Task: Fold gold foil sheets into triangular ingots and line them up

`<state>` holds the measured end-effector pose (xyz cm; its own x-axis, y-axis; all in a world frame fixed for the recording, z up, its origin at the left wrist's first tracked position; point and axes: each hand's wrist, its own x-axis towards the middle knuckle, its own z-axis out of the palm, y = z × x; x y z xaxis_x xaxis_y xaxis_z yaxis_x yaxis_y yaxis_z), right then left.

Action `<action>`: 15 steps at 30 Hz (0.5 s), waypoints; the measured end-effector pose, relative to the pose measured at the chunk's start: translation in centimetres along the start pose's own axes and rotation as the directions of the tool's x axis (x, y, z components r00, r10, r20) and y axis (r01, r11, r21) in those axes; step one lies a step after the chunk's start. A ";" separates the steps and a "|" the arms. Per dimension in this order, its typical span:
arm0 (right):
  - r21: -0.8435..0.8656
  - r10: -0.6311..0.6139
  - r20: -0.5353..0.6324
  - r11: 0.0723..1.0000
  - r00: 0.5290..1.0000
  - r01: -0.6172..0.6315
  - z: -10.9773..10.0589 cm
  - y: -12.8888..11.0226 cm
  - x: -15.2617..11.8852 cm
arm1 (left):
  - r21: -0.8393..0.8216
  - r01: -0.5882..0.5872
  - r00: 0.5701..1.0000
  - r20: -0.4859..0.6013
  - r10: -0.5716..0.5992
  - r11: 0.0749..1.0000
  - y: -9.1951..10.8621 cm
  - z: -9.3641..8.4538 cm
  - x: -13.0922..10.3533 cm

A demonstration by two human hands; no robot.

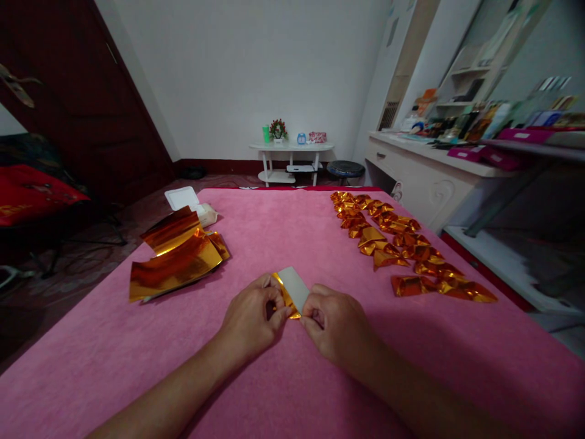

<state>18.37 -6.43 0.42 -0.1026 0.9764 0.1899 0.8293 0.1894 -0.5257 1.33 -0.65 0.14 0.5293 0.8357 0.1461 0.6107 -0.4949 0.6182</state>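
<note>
Between my hands, over the pink cloth, is a small sheet of gold foil paper (294,288) with its pale side up and a gold strip along its left edge. My left hand (256,310) pinches the gold edge at the near left. At the near right corner, my right hand (337,317) grips the same sheet between thumb and bent fingers. Flat and slightly curled gold foil sheets (176,265) lie in a loose pile to the left. On the right, several folded, twisted gold foil pieces (388,235) are set out in rows.
Behind the foil pile sits an open white container (183,198) beside a pale packet (206,214). The pink cloth (278,225) covers the table. A white side table (292,147) and a round stool (346,169) stand beyond; a cluttered dresser (425,158) runs along the right.
</note>
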 end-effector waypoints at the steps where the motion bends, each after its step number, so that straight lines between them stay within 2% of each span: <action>1: -0.006 -0.002 -0.001 1.000 1.000 0.002 0.0 0.0 0.0 | 0.000 0.000 1.000 -0.004 0.000 1.000 -0.1 0.1 0.0; 5: -0.006 0.011 0.008 1.000 1.000 -0.011 0.0 0.0 0.0 | 0.006 -0.012 1.000 -0.001 0.012 1.000 -0.3 0.2 0.2; 9: 0.087 0.052 0.010 0.995 0.999 -0.053 -0.2 -0.1 0.0 | 0.006 -0.025 1.000 0.002 0.025 1.000 -0.3 0.0 0.2; 15: 0.143 -0.025 0.044 0.989 0.999 0.018 -0.2 -0.1 -0.2 | -0.004 -0.030 1.000 0.004 0.030 1.000 0.0 -0.2 0.2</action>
<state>18.41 -6.62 0.58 -0.1469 0.9751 0.1662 0.7400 0.2199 -0.6357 1.29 -0.42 0.29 0.5497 0.8195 0.1619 0.5922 -0.5190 0.6164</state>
